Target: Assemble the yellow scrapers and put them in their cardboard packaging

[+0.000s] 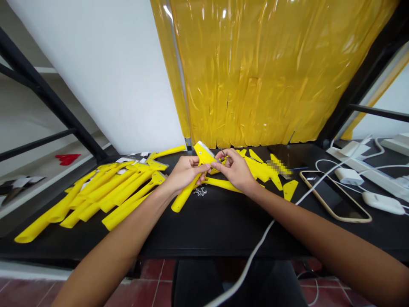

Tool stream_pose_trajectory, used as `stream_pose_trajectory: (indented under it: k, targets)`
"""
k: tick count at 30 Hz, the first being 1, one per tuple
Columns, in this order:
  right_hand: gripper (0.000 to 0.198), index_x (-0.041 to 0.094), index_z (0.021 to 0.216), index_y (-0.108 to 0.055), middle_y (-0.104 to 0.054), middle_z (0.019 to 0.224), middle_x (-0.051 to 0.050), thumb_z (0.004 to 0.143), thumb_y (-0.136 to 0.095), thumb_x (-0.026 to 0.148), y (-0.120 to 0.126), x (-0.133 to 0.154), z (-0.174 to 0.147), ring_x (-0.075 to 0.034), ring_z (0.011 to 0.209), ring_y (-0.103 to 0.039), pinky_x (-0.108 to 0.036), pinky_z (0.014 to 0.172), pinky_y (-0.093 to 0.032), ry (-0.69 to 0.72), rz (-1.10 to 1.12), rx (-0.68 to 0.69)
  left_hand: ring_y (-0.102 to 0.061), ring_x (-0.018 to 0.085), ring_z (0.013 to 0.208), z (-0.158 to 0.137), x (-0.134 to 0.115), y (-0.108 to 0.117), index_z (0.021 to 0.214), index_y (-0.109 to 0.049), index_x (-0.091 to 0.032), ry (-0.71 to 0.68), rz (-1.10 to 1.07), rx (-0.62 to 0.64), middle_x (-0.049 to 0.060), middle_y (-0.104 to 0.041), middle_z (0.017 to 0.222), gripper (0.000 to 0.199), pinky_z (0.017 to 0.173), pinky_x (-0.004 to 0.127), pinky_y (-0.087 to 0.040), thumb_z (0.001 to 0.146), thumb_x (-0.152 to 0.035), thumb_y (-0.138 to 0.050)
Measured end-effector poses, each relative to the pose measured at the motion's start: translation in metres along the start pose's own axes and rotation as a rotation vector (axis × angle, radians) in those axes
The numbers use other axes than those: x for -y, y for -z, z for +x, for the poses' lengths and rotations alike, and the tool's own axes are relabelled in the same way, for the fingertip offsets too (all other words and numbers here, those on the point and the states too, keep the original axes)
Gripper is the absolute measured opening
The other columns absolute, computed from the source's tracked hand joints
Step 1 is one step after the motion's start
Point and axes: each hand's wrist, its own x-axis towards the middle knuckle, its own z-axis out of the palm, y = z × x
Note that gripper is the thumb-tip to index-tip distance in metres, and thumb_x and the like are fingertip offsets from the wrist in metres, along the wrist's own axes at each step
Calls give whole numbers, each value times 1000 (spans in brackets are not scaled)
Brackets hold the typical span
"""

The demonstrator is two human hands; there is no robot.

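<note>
Yellow scraper [204, 154] is in my left hand [185, 174], just behind the fastener heap [200, 191], head up, handle slanting down toward me. Left fingers pinch it at the neck. Right hand [236, 171] has thumb and index bent in at the head's edge; a thin dark rod [223, 151] shows by the index. Can't tell whether those fingers clamp rod, head or both.

Handling, my guess: light, stiff plastic, smooth so a bit slick, not fragile. Best hold is the neck or round handle; keep off the pale metal strip along the head, could be sharp.

Shapes: handle is a tube, head a flat wedge with a fastener in its face. Left of the heap: yellow handles [111, 185], tubular, overlapping on the black desk [223, 230]. Right of the heap: flat angular yellow plates [260, 169]. Farther right of it: glossy smartphone [338, 198], pale case. Heap itself: tiny shiny metal bits.
</note>
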Motion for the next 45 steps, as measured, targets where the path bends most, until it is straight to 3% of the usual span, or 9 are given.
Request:
stream_pose_trajectory:
  k: [5, 10, 15, 18, 22, 33, 37, 41, 45]
  targets:
    - [39, 19, 93, -63, -63, 87, -1, 71, -81, 45, -2, -3, 0, -13, 71, -56, -29, 68, -48, -208, 247, 68, -48, 8, 40, -3, -4, -3, 75, -64, -13, -31, 80, -24, -1, -57, 54, 23, 42, 23, -37, 79, -32, -76]
    - [35, 20, 89, -59, -62, 85, 0, 75, -78, 46, -5, -1, -6, -12, 67, -56, -27, 64, -47, -223, 309, 51, -47, 8, 40, -3, -4, -5, 76, -65, -12, -57, 56, -1, -3, -55, 52, 23, 43, 23, -36, 80, -32, -76]
    - [23, 23, 104, -67, -58, 104, -3, 82, -74, 30, -1, 5, -11, -11, 65, -49, -28, 61, -45, 133, -61, -160, -46, 7, 41, -3, -4, -7, 81, -67, -11, -50, -46, -10, -2, -56, 53, 20, 45, 23, -36, 82, -30, -74]
    - [9, 25, 96, -73, -59, 97, -4, 89, -68, 26, 4, 7, -12, -15, 79, -58, -30, 70, -48, 338, -208, -127, -46, 8, 42, -5, -6, -8, 83, -67, -11, -54, -72, 7, -2, -56, 53, 19, 44, 23, -36, 81, -28, -75]
    - [17, 27, 100, -77, -64, 93, -4, 94, -61, 24, 10, 7, -13, -17, 83, -62, -31, 73, -49, 389, -300, -43, -46, 8, 42, -5, -7, -8, 81, -68, -11, -41, -82, 0, -3, -55, 52, 18, 44, 23, -35, 79, -27, -76]
    - [10, 23, 89, -74, -67, 91, -4, 85, -71, 32, 7, 9, -12, -15, 70, -56, -31, 65, -47, 166, -147, -76, -47, 8, 41, -6, -8, -8, 78, -67, -13, -40, 27, -29, -2, -55, 52, 23, 43, 22, -36, 79, -34, -76]
    - [41, 20, 106, -70, -66, 99, -4, 71, -82, 36, 9, 11, -6, -10, 60, -47, -27, 57, -42, -122, 88, -21, -49, 9, 42, -8, -9, -6, 77, -66, -13, -66, 158, -27, -2, -56, 53, 24, 43, 22, -37, 81, -35, -73]
    - [31, 18, 93, -75, -59, 70, 2, 69, -81, 36, 12, 15, -5, -10, 57, -42, -26, 54, -35, -238, 139, 130, -50, 10, 42, -9, -8, -5, 73, -65, -13, -68, 274, -29, -1, -56, 52, 23, 43, 22, -37, 82, -33, -70]
    - [22, 17, 81, -76, -45, 55, 7, 69, -81, 35, 10, 15, -7, -8, 51, -32, -25, 49, -26, -243, 86, 121, -50, 9, 40, -9, -9, -4, 73, -68, -12, -43, 310, -59, -1, -58, 52, 19, 42, 22, -37, 80, -30, -70]
